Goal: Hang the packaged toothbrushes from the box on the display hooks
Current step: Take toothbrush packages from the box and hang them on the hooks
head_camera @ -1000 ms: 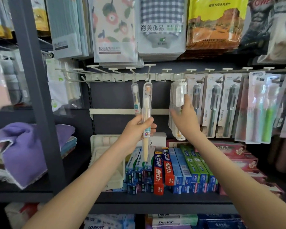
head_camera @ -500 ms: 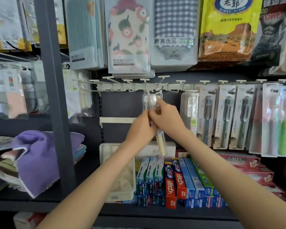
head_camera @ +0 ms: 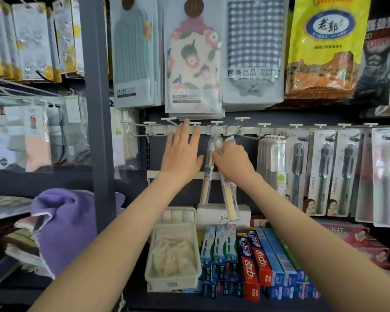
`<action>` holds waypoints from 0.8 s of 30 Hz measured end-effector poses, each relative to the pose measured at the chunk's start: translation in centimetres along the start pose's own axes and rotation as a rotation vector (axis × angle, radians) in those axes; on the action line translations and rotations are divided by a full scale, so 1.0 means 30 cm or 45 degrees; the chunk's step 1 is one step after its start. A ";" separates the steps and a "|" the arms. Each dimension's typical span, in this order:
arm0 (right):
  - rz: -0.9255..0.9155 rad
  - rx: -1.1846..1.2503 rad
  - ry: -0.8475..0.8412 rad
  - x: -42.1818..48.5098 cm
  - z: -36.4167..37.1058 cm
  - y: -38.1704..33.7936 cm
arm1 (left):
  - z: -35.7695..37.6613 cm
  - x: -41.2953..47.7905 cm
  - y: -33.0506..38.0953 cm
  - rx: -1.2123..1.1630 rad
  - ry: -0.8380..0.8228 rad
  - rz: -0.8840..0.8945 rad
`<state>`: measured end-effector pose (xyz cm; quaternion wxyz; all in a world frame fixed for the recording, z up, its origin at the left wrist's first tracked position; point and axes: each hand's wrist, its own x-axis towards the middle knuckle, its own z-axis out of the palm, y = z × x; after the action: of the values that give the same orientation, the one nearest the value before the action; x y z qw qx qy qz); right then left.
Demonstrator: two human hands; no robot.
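Note:
Two clear packaged toothbrushes with pale yellow handles hang below the white hook rail (head_camera: 245,131). The left toothbrush pack (head_camera: 205,176) hangs free from a hook. My right hand (head_camera: 233,162) pinches the top of the right toothbrush pack (head_camera: 229,199) just under the rail; that pack tilts slightly. My left hand (head_camera: 181,152) is held flat with fingers spread, fingertips up at the rail beside the empty hooks (head_camera: 167,120) and holds nothing. A white box (head_camera: 223,216) stands on the shelf right below the packs.
More carded toothbrushes (head_camera: 322,174) fill the hooks to the right. Packaged towels (head_camera: 193,64) hang above the rail. Toothpaste boxes (head_camera: 252,262) and a white basket (head_camera: 172,280) sit on the shelf below. A dark upright post (head_camera: 97,109) stands left, with a purple towel (head_camera: 63,224) beside it.
My left hand has let go of the toothbrush pack and moved up and left with fingers spread. My right hand keeps hold of the pack's top. The camera has moved closer.

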<state>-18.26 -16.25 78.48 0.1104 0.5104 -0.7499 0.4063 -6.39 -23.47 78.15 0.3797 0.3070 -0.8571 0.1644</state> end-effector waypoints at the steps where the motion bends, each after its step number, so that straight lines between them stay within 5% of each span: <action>1: 0.013 -0.007 -0.008 0.005 0.006 -0.002 | 0.002 0.001 -0.001 -0.043 0.027 0.007; 15: 0.119 0.024 0.079 -0.020 0.194 0.066 | 0.133 -0.166 -0.011 -0.112 0.088 0.105; 20: -0.082 0.155 0.114 -0.211 0.206 0.134 | 0.171 -0.332 0.044 -0.200 0.063 0.043; 24: -0.189 0.192 -0.063 -0.493 0.218 0.266 | 0.230 -0.569 0.187 -0.325 0.057 -0.010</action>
<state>-16.73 -9.79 61.69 0.0830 0.5811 -0.6799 0.4396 -4.92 -15.93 60.51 0.4355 0.2558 -0.8610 0.0594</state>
